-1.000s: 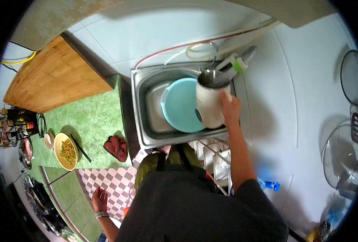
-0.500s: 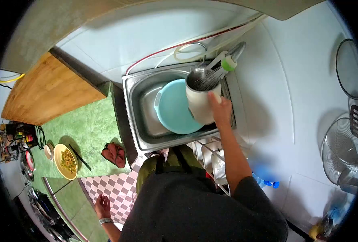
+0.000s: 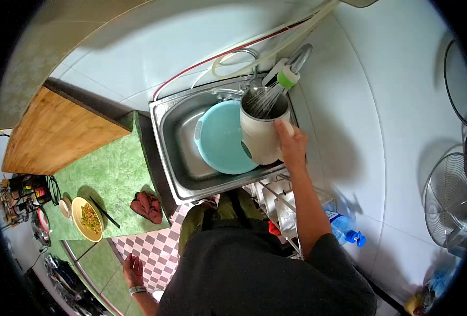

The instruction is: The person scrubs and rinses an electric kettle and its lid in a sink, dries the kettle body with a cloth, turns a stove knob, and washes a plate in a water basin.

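My right hand (image 3: pixel 293 145) grips the handle of a cream kettle (image 3: pixel 262 138), held over the right side of the steel sink (image 3: pixel 183 181). Water streams from the shower-type tap head (image 3: pixel 288 76), with its green ring, into the kettle's open top. Below and left of the kettle, a light-blue basin (image 3: pixel 220 139) sits in the sink. Down at the lower left, my left hand (image 3: pixel 133 269) hangs over the checkered floor, holding nothing, with its fingers slightly apart and a band on the wrist.
On the green counter (image 3: pixel 112 168) are a yellow bowl of food (image 3: pixel 88 218), black chopsticks (image 3: pixel 105 212) and a dark red cloth (image 3: pixel 146 207). A wooden board (image 3: pixel 59 131) leans at the left. Strainers (image 3: pixel 449 200) hang at the right, above a blue-capped bottle (image 3: pixel 344 227).
The view has shifted, and the sink appears further left and slightly turned. My right hand still holds the kettle under the tap head. My left hand stays low at my side.
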Available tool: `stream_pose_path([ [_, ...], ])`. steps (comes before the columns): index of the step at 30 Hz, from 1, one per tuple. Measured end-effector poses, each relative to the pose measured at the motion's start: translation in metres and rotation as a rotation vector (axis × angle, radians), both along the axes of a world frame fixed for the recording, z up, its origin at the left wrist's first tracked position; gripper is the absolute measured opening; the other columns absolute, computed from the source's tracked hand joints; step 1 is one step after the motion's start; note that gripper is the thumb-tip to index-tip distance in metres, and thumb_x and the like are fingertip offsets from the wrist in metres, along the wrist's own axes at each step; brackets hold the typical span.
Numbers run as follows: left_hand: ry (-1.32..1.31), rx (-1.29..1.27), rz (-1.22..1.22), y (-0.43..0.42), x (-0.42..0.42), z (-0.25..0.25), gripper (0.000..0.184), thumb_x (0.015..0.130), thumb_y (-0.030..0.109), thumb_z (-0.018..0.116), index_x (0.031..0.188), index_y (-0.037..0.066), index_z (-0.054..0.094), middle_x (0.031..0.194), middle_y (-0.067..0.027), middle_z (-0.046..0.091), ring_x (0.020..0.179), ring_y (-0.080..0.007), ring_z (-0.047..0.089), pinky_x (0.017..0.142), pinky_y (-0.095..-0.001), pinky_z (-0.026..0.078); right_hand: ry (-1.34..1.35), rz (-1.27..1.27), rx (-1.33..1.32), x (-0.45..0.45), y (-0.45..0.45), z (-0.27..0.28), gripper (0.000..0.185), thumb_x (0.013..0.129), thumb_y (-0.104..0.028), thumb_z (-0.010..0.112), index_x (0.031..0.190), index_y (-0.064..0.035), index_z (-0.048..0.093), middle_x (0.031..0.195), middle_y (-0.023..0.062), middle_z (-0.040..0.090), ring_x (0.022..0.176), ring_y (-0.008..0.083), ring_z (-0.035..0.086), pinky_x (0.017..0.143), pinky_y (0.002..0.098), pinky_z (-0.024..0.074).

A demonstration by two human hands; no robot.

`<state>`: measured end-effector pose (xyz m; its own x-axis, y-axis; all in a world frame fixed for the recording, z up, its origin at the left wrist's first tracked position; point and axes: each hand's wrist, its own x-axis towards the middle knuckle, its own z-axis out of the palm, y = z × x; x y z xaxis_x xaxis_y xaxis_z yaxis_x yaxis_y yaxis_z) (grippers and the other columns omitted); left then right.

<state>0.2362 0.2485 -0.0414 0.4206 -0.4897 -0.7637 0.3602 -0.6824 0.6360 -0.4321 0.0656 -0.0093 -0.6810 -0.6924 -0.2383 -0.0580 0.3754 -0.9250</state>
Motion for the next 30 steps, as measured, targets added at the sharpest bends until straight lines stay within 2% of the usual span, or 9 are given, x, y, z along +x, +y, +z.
stream_pose_path([
  [1,0.016,0.014,0.017,0.000,0.002,-0.001,0.037,0.091,0.029,0.064,0.120,0.007,0.062,0.098,0.0004,0.066,0.096,-0.0166,0.063,0.089,-0.0339,0.053,-0.003,0.000,-0.001,0.003,-0.004,0.010,0.041,0.087,-0.038,0.072,0.080,0.0025,0.070,0.069,0.0018,0.065,0.060,0.0090,0.053,0.056,0.0288,0.0446],
  [3,0.028,0.025,0.035,0.000,0.007,-0.004,0.037,0.091,0.029,0.064,0.120,0.007,0.062,0.096,0.0004,0.066,0.096,-0.0165,0.062,0.089,-0.0337,0.053,-0.117,-0.077,-0.068,0.005,-0.014,0.021,0.033,0.088,-0.037,0.071,0.073,-0.0078,0.064,0.061,-0.0069,0.050,0.053,0.0031,0.041,0.047,0.0235,0.0295],
  [4,0.036,0.017,0.018,0.002,0.010,-0.006,0.037,0.091,0.028,0.064,0.121,0.007,0.062,0.098,0.0002,0.066,0.097,-0.0167,0.062,0.089,-0.0337,0.052,-0.118,-0.078,-0.064,-0.002,-0.015,0.006,0.033,0.088,-0.037,0.071,0.073,-0.0078,0.064,0.061,-0.0069,0.050,0.053,0.0031,0.041,0.047,0.0235,0.0295],
  [5,0.045,0.013,-0.001,0.005,0.013,-0.006,0.037,0.091,0.028,0.064,0.121,0.007,0.062,0.099,0.0000,0.065,0.098,-0.0169,0.062,0.089,-0.0336,0.052,-0.021,0.001,-0.011,-0.013,-0.013,-0.022,0.038,0.087,-0.039,0.072,0.077,-0.0029,0.067,0.065,-0.0021,0.058,0.057,0.0068,0.049,0.052,0.0264,0.0379],
  [7,0.009,0.020,0.017,0.004,0.001,0.000,0.037,0.091,0.027,0.064,0.122,0.007,0.062,0.100,-0.0004,0.065,0.097,-0.0169,0.062,0.089,-0.0336,0.053,0.079,0.091,0.034,-0.018,-0.017,-0.021,0.044,0.086,-0.041,0.073,0.080,0.0020,0.070,0.069,0.0026,0.065,0.061,0.0106,0.057,0.057,0.0294,0.0462],
  [11,-0.022,0.055,0.055,0.014,-0.002,0.004,0.039,0.091,0.028,0.064,0.123,0.007,0.061,0.104,-0.0012,0.064,0.097,-0.0170,0.062,0.088,-0.0342,0.053,-0.001,0.028,0.001,-0.011,-0.004,0.003,0.048,0.085,-0.044,0.073,0.077,0.0039,0.069,0.066,0.0056,0.064,0.058,0.0118,0.057,0.055,0.0317,0.0468],
  [13,0.009,0.054,0.056,0.028,0.007,-0.007,0.039,0.091,0.029,0.064,0.123,0.007,0.061,0.103,-0.0011,0.064,0.097,-0.0170,0.062,0.088,-0.0344,0.053,0.203,0.076,0.048,-0.010,0.001,-0.003,0.048,0.084,-0.043,0.074,0.076,0.0050,0.068,0.064,0.0064,0.063,0.057,0.0114,0.056,0.055,0.0319,0.0465],
  [19,0.011,0.075,0.076,0.030,-0.008,-0.002,0.038,0.091,0.031,0.062,0.121,0.007,0.061,0.103,-0.0011,0.064,0.097,-0.0175,0.062,0.087,-0.0351,0.053,0.419,0.056,-0.067,0.000,0.008,-0.004,0.042,0.082,-0.038,0.076,0.078,0.0037,0.069,0.062,0.0085,0.063,0.056,0.0129,0.056,0.054,0.0329,0.0467],
  [30,-0.013,0.078,0.032,0.039,0.001,-0.004,0.041,0.092,0.033,0.061,0.125,0.008,0.060,0.109,-0.0027,0.062,0.103,-0.0194,0.060,0.092,-0.0354,0.050,0.401,0.040,-0.015,-0.006,0.004,-0.002,0.036,0.082,-0.033,0.075,0.075,0.0018,0.068,0.062,0.0111,0.064,0.054,0.0148,0.056,0.054,0.0333,0.0454],
])
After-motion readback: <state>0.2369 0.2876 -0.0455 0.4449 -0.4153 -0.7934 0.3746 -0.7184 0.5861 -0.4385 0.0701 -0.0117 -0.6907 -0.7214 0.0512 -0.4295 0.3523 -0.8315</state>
